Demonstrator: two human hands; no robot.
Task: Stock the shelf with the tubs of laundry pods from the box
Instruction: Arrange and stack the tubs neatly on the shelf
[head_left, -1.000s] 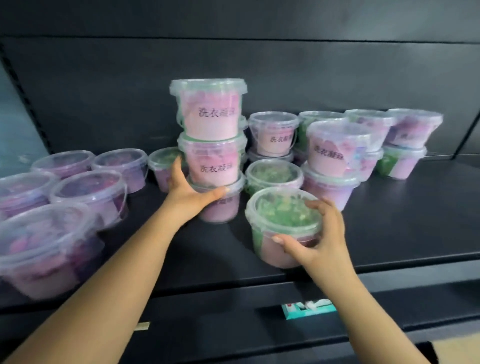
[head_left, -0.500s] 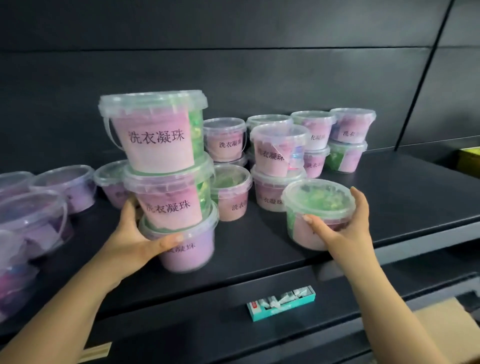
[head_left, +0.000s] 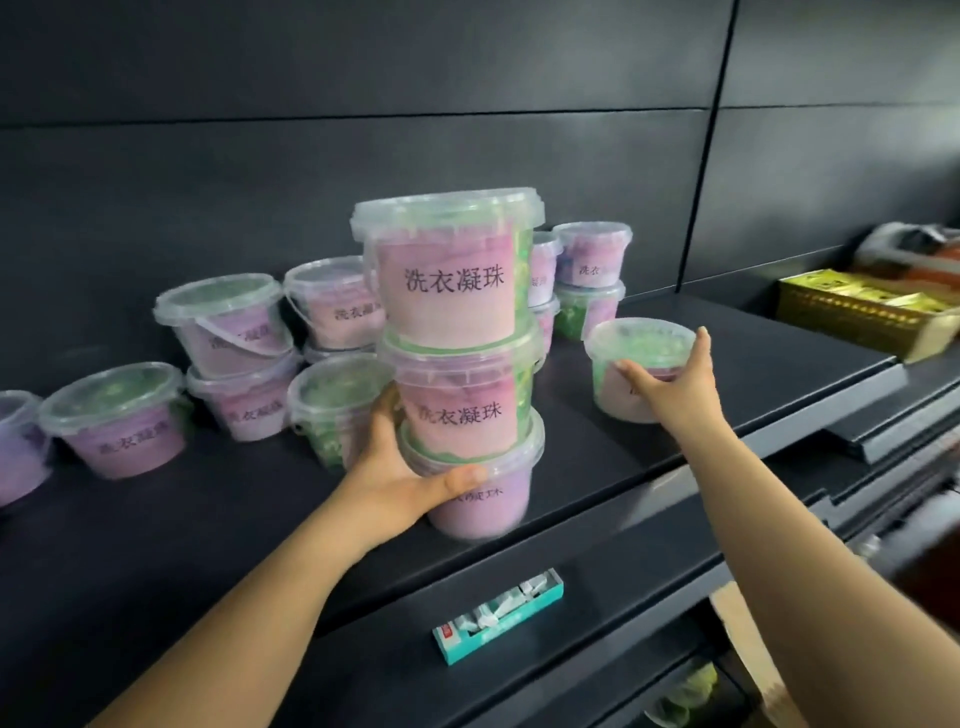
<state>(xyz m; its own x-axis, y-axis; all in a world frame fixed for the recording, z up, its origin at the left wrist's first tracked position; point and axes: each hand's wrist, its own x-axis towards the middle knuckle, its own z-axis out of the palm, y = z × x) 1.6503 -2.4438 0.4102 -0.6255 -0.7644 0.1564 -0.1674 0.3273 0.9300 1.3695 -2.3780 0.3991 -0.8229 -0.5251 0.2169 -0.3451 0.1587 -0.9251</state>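
A stack of three clear tubs of pink and purple laundry pods (head_left: 457, 364) stands near the front edge of the black shelf (head_left: 675, 457). My left hand (head_left: 400, 478) grips the bottom tub of that stack, thumb across its front. To the right, my right hand (head_left: 670, 384) holds a single tub with green pods under its lid (head_left: 636, 374), which rests on the shelf. Several more tubs (head_left: 234, 358) sit singly and stacked behind and to the left.
A teal price-tag holder (head_left: 498, 616) sits on the shelf's front rail. A yellow-green carton (head_left: 857, 312) lies on the neighbouring shelf at the right. Brown cardboard (head_left: 753, 654) shows at the lower right. The shelf's back wall is dark panelling.
Both hands have slid their tubs rightward along the shelf. The stack of three now stands nearer the front edge, and the single tub has moved further right.
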